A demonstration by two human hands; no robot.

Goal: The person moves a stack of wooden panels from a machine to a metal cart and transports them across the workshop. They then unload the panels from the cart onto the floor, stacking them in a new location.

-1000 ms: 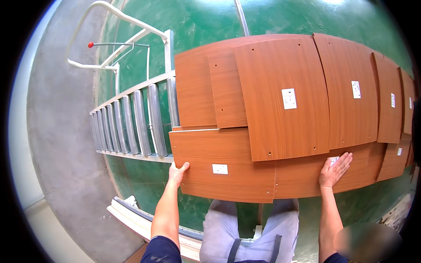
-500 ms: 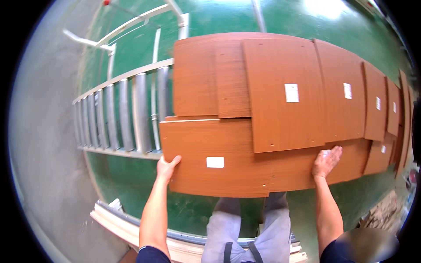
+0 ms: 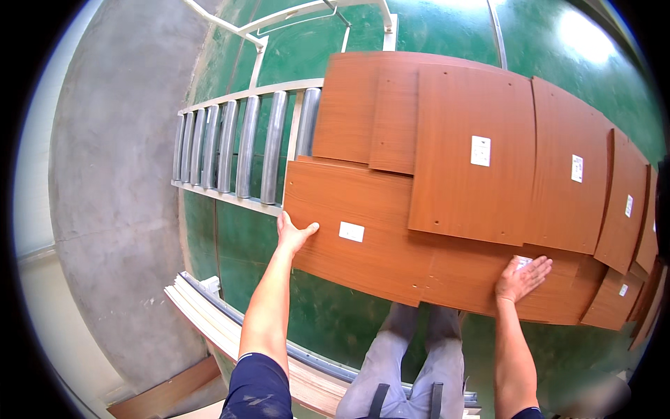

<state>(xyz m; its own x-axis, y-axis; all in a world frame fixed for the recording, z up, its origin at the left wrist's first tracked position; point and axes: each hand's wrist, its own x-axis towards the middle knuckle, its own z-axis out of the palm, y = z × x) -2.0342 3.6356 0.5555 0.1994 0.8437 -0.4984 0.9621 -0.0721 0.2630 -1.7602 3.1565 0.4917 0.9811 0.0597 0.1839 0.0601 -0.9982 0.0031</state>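
Observation:
My left hand [image 3: 295, 234] grips the left edge of a reddish-brown wood-look panel [image 3: 377, 199], its thumb on top and the other fingers at the edge, partly hidden. A white label [image 3: 352, 232] is stuck on that panel. Farther right, my right hand [image 3: 520, 281] lies flat with fingers stretched on another brown panel [image 3: 464, 272], partly over a white label. Beyond both hands, a large labelled panel [image 3: 453, 188] overlaps these two. Several more labelled panels [image 3: 569, 202] overlap in a row toward the right.
A roller conveyor [image 3: 237, 146] with metal rollers extends left from the panels, and a white metal frame [image 3: 307, 15] stands behind it. Long pale strips [image 3: 223, 321] lie near my legs at the lower left. The floor is green [image 3: 447, 28], with a grey strip [image 3: 125, 174] at the left.
My view has shifted and tilted, so panels and conveyor appear farther right and turned slightly clockwise. My left hand stays at the panel's edge and my right hand stays flat on its panel.

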